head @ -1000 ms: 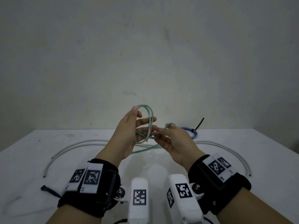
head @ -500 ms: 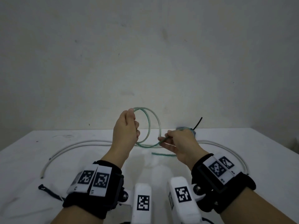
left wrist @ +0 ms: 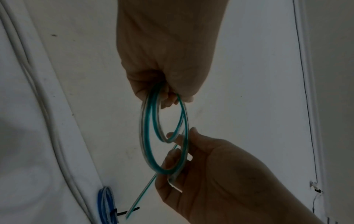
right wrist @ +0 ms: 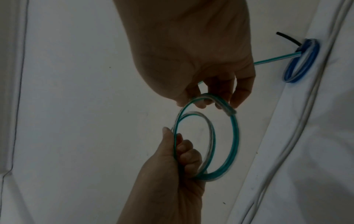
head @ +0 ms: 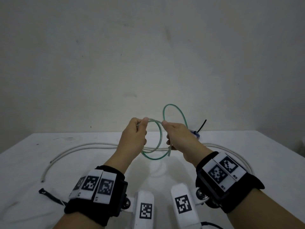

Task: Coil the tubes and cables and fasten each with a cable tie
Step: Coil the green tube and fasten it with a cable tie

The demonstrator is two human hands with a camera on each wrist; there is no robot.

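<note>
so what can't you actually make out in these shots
- Green tube: where the left hand grips it, fingers cover it in the head view.
- Its loop count: motion-blurred in both wrist views.
- Blue coil: mostly behind the right hand in the head view.
- White cable: far end hidden by the right wristband.

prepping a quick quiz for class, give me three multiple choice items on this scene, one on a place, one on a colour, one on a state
1. Where is the small blue coiled tube?
A. on the white table, behind the right hand
B. in the left hand
C. on the floor

2. What colour is the stripe on the clear thin tube held by both hands?
A. red
B. green
C. yellow

3. What state is the long white cable?
A. coiled and tied
B. lying loose in a wide arc
C. held in the air

Answers: 1 A, the head view shows it on the table past the right hand. 2 B, the wrist views show green. 3 B, it curves uncoiled across the table.
</note>
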